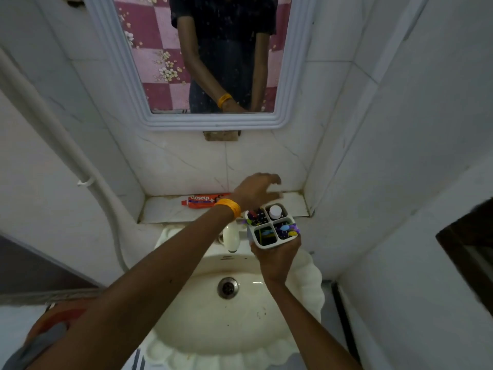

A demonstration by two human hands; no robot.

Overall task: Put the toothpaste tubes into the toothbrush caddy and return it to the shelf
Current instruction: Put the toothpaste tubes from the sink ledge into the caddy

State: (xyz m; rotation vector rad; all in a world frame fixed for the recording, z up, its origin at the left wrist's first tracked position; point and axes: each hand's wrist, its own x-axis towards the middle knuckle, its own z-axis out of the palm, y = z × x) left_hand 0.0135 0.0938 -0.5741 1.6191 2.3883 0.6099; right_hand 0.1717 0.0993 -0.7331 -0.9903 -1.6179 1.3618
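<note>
- Right hand (276, 253) grips the toothbrush caddy (272, 227) from below and holds it over the back rim of the sink (306, 289), just in front of the shelf (165, 209).
- The caddy has four compartments. The far right one holds a white-capped bottle (275, 211); the other three hold coloured items too small to name.
- Left hand (257, 190), with a yellow band (229, 206) at the wrist, is spread wide and empty above the right part of the shelf, fingers loose.
- Toothpaste tube (206, 201) lies flat along the shelf's back edge, near the middle; its right end passes behind the left wrist. I see only this one tube.
- Step in hand, as I judge it: fetch the tube. Pinch it mid-body, lift it clear of the wall, stand it cap-down in the roomiest compartment, and keep the caddy level so nothing tips out.
- Writing: the red tube reads "closeup" in white. No other label is legible.
</note>
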